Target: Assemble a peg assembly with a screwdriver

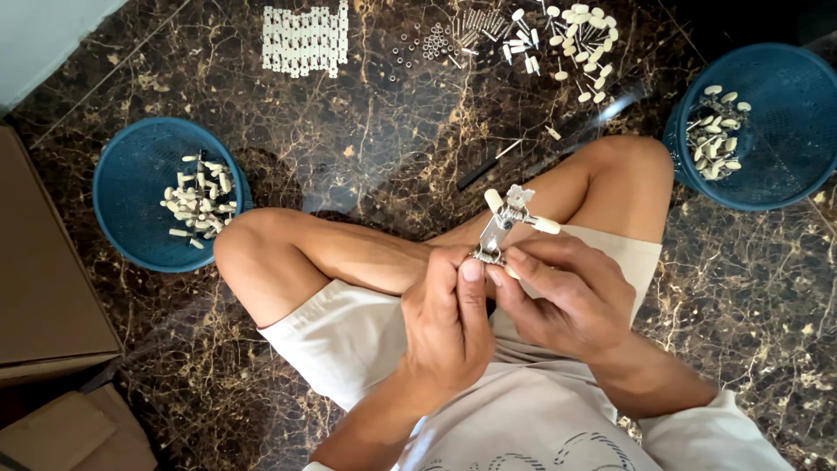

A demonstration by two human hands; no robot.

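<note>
hands meet above crossed legs: left hand [446, 318] and right hand [562, 292] both pinch, fingertips closed, a small metal bracket with cream rollers [510, 218]. blue baskets [131, 187] [789, 131] of cream parts flank the knees on the marble floor [384, 131].

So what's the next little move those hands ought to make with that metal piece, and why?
Probably press or twist the small part at the bracket's lower end until it seats. Both the left hand and right hand pinch that end between fingertips, while the upper end already carries two cream knobs, so the fitting work seems to be at the bottom.
</note>
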